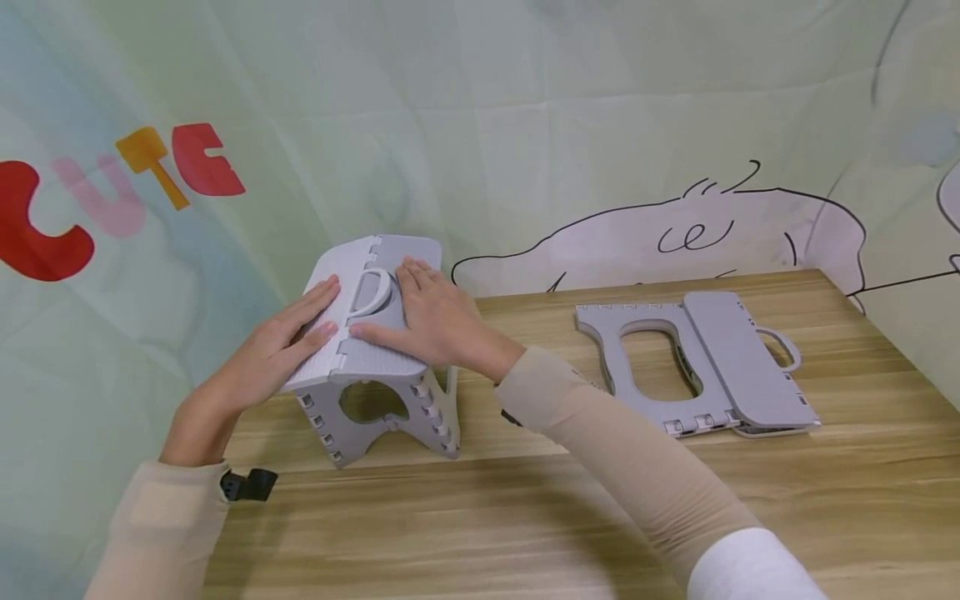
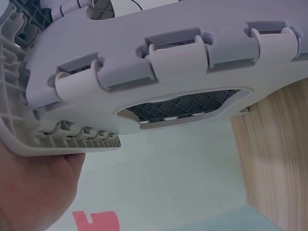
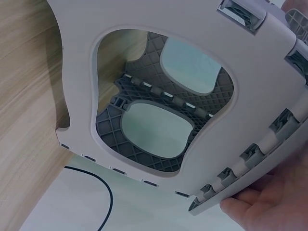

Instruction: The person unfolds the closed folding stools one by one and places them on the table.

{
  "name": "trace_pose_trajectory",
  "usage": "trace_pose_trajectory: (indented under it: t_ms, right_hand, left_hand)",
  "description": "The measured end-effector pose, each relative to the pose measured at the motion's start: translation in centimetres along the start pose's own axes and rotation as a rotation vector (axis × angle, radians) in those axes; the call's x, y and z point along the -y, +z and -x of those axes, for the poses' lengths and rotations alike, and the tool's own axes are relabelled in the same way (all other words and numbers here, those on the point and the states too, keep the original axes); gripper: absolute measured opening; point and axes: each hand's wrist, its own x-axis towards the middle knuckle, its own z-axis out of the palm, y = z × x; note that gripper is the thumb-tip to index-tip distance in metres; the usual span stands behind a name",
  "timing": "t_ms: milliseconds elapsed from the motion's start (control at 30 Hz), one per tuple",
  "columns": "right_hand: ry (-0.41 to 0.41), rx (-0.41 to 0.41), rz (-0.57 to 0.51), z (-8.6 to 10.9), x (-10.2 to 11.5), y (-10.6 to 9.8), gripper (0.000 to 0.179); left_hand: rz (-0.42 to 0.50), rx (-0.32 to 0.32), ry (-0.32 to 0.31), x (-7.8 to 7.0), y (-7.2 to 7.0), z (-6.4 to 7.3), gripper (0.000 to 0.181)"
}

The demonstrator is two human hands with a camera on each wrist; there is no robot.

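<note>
A grey folding step stool (image 1: pixel 360 360) stands unfolded on its legs at the left of the table, its two-part top bent slightly along the middle hinge. My left hand (image 1: pixel 258 358) rests with extended fingers on the top's left half. Flat on the right half lies my right hand (image 1: pixel 442 321), thumb spread toward the hinge. Between them a loop handle (image 1: pixel 384 292) sticks out of the top. The left wrist view shows a hinged side panel (image 2: pixel 125 43) and part of the hand below the top's edge. In the right wrist view, lattice ribs (image 3: pixel 144 149) show through the leg opening.
A second grey folding stool (image 1: pixel 716 350) lies partly folded on the right of the wooden table (image 1: pixel 480 533), its handle pointing right. Behind the table hangs a pale printed cloth (image 1: pixel 495 150) with coloured letters. The cloth also runs along the left side.
</note>
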Motion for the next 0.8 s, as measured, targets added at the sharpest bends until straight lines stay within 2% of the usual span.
trace_pose_trajectory:
  t_ms: [367, 633, 800]
  right_hand:
    - [-0.008, 0.017, 0.023, -0.03, 0.03, -0.25, 0.105]
    - [-0.009, 0.019, 0.034, -0.03, 0.07, -0.38, 0.104]
    - [-0.011, 0.019, 0.047, -0.07, 0.05, -0.43, 0.104]
  left_hand:
    - [-0.067, 0.008, -0.029, -0.40, -0.10, -0.08, 0.062]
    - [-0.072, 0.033, -0.001, -0.31, -0.31, -0.23, 0.061]
    - [-0.069, 0.047, -0.008, -0.51, -0.42, -0.26, 0.062]
